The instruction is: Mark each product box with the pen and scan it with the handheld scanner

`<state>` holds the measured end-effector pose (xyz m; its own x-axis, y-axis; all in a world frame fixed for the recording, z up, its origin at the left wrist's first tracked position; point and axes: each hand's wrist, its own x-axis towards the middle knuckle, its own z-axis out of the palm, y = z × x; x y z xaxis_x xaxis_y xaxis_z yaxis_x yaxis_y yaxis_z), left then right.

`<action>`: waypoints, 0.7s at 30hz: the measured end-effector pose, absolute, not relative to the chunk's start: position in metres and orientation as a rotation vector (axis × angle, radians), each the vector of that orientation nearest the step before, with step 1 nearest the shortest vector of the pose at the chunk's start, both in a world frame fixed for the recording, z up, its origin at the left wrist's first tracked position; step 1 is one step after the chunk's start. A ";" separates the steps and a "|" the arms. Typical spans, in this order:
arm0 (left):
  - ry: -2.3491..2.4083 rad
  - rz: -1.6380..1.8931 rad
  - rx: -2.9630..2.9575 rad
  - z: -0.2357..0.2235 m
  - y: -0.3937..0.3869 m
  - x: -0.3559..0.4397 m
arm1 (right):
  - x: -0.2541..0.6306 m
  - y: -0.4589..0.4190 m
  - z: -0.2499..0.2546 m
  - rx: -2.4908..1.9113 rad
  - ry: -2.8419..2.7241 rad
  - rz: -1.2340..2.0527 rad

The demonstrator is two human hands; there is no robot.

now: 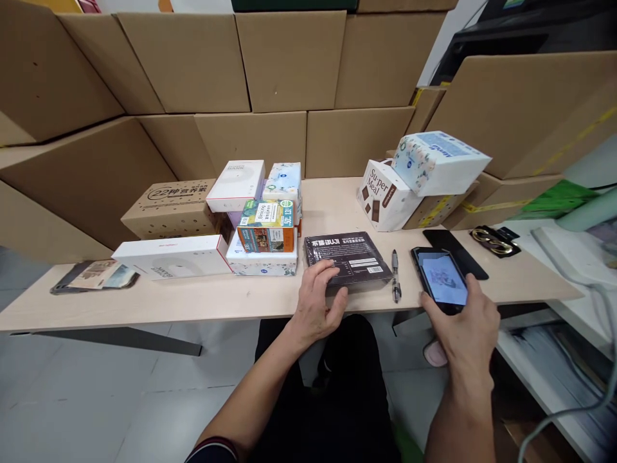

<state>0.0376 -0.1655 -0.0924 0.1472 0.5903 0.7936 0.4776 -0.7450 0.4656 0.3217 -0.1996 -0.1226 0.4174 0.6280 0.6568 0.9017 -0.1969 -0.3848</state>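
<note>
Left hand (314,307) touched black box (357,252), hiding its near-left corner; couldn't tell if gripping. Right hand (466,325) gripped phone (439,276) by its sides, screen picture (443,275) unclear. Pen (396,276) lay between.

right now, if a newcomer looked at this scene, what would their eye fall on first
Probably the phone with its lit screen, at the right of the table, its near end in the right hand. Next might be the dark box near the front edge, with the left hand at its near-left corner. Behind the phone, a white-and-blue box sits raised on other boxes at the back right.
</note>
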 end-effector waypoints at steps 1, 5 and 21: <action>1.076 1.669 2.302 -0.092 -0.166 0.038 | 0.323 -0.198 -0.122 -1.937 -1.306 -0.439; 1.071 1.664 2.315 -0.091 -0.166 0.038 | 0.327 -0.187 -0.119 -1.967 -1.309 -0.376; 1.116 1.661 2.394 -0.094 -0.166 0.041 | 0.255 -0.186 -0.073 -1.442 -1.789 -0.195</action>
<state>0.0407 -0.1662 -0.0938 0.1774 0.5604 0.8090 0.5376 -0.7437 0.3973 0.2545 -0.1859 -0.0731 -0.0177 0.7477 0.6638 0.8731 0.3351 -0.3542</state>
